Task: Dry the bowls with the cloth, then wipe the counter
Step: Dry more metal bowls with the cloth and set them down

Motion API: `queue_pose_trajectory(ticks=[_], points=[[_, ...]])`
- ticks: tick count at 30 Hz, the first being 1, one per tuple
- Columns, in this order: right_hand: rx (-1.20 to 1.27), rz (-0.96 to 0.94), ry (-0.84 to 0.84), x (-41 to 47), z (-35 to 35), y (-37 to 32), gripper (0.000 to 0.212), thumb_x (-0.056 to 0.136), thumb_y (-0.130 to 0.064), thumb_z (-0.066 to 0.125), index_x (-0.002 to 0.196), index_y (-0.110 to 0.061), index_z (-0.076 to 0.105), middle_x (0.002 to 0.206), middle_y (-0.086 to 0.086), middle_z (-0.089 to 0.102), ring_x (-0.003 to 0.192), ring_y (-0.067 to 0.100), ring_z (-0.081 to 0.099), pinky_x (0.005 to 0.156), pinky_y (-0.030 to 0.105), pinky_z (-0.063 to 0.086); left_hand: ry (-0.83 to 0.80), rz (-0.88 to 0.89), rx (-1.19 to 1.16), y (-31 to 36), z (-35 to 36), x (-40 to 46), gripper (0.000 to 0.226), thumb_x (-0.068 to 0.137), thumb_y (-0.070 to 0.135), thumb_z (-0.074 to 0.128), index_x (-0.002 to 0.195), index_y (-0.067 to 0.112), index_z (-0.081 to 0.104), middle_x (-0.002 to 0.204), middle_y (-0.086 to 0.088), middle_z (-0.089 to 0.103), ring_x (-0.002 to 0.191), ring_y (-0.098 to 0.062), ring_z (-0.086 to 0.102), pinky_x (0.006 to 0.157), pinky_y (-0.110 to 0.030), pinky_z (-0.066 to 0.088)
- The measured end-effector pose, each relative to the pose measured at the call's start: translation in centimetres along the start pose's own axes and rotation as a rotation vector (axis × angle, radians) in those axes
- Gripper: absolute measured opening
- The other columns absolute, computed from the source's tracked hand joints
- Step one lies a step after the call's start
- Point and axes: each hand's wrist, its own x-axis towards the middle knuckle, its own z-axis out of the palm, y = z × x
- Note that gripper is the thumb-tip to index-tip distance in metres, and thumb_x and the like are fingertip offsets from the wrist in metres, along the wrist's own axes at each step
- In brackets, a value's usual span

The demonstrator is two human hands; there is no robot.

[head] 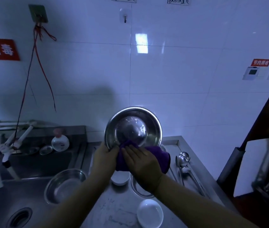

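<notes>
While a steel bowl (133, 127) is held up over the counter (114, 209), tilted so that its inside faces the camera, its lower rim is gripped by the left hand (105, 159), fingers curled over the edge. The tilt seems chosen so that the inside can be reached and seen. A purple cloth (155, 155) is pressed against the lower inside of the bowl by the right hand (142, 168), whose fingers lie nearly straight and flat on the fabric; the rest of the cloth hangs behind and below that hand. Drying appears to be under way on this bowl. A second steel bowl (64, 185) is seen at the sink (7, 199) edge, and two white bowls (149, 213) rest on the counter, one partly hidden below the hands. Ladles (184, 157) lie to the right. Wiping of the counter is judged not yet begun.
</notes>
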Motion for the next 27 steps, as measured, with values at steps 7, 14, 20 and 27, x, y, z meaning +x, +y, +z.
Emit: queue_pose_trajectory(ticks=[7,14,20,27], points=[[0.013,-0.237,-0.088,-1.3,-0.3,3.2,0.026,0.086,-0.016,0.056,0.105,-0.010,0.073,0.105,0.006,0.073,0.099,0.019,0.069,0.086,0.031,0.054,-0.156,0.154,0.293,1.4,-2.3,1.8,0.026,0.082,-0.003,0.053,0.069,0.017,0.061,0.057,0.000,0.068,0.055,-0.018,0.066,0.051,-0.032,0.054],[-0.015,-0.347,-0.127,-0.7,-1.5,5.8,0.022,0.085,-0.010,0.055,0.095,-0.010,0.075,0.097,0.007,0.074,0.092,0.021,0.070,0.083,0.033,0.055,-0.187,0.371,0.599,4.2,-3.7,3.2,0.038,0.081,0.009,0.056,0.057,0.037,0.051,0.051,0.017,0.056,0.055,0.003,0.053,0.052,-0.018,0.036],[-0.003,-0.073,0.007,0.5,-0.9,1.8,0.018,0.085,-0.011,0.062,0.097,-0.007,0.075,0.094,0.009,0.074,0.086,0.020,0.071,0.073,0.032,0.057,-0.055,0.017,-0.055,1.0,-0.4,-0.2,0.014,0.081,0.003,0.063,0.086,0.016,0.063,0.069,-0.003,0.069,0.062,-0.013,0.065,0.051,-0.022,0.050],[0.008,-0.113,-0.003,-1.0,-0.4,1.4,0.022,0.084,-0.014,0.065,0.103,-0.005,0.073,0.102,0.010,0.073,0.094,0.022,0.070,0.077,0.033,0.057,-0.081,0.039,0.069,0.6,-1.0,0.6,0.021,0.079,-0.009,0.049,0.081,0.006,0.063,0.056,-0.006,0.065,0.052,-0.025,0.061,0.048,-0.035,0.054]])
